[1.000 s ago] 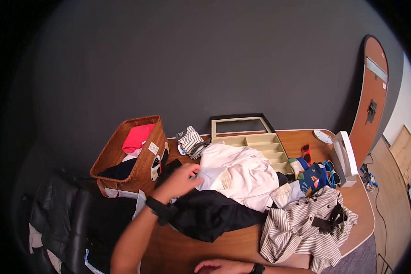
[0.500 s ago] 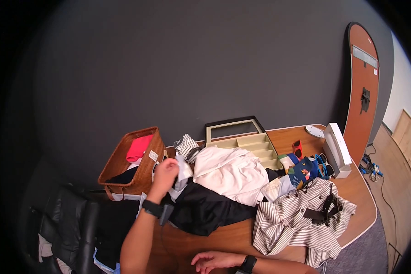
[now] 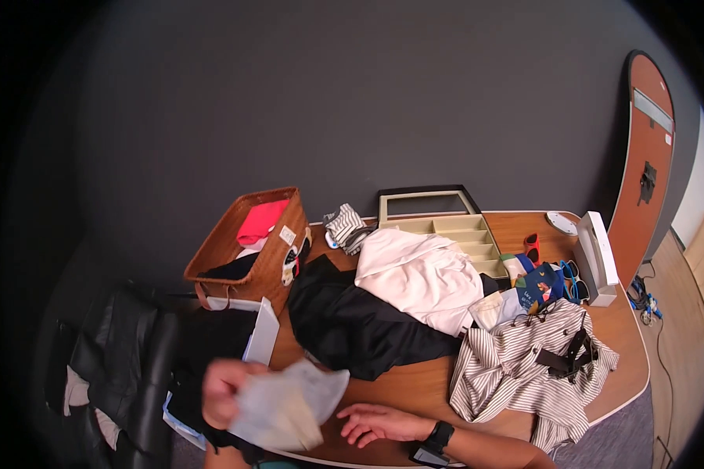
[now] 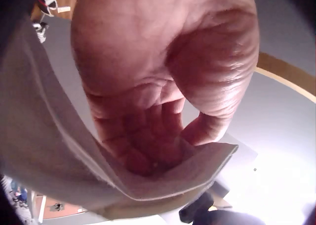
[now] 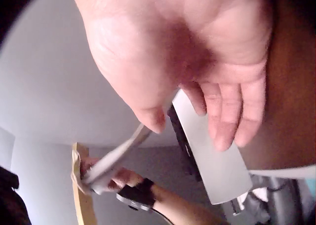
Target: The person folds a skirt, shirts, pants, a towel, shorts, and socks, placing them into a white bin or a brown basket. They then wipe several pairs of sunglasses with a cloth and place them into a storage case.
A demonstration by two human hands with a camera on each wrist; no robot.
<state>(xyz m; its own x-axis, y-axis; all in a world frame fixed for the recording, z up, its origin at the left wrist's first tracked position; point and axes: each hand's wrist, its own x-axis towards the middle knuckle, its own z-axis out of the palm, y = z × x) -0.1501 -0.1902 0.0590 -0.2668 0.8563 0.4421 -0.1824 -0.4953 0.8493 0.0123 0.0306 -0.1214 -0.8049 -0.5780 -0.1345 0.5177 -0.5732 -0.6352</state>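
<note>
In the head view my left hand [image 3: 222, 391], blurred, grips a limp piece of pale grey and cream cloth [image 3: 285, 410] at the front left of the table. The left wrist view shows the fingers curled at the edge of this cloth [image 4: 59, 146], thumb against it. My right hand [image 3: 385, 424] is beside the cloth over the front edge, fingers loosely bent and holding nothing. Beyond both hands lie black trousers-like fabric [image 3: 368, 340] and a crumpled off-white garment [image 3: 418, 273].
A wicker basket [image 3: 270, 258] with a red cloth [image 3: 261, 221] stands at the back left. Behind the clothes is a compartment box [image 3: 465, 234]. At right lie a striped shirt [image 3: 501, 363], patterned socks [image 3: 536, 288], sunglasses [image 3: 532, 248] and a white box [image 3: 596, 258]. A black chair [image 3: 125, 344] stands left.
My left hand has lifted the pale cloth off the off-white garment and brought it left, then down toward the front edge. My right hand stays near the front edge, its fingers spreading a little.
</note>
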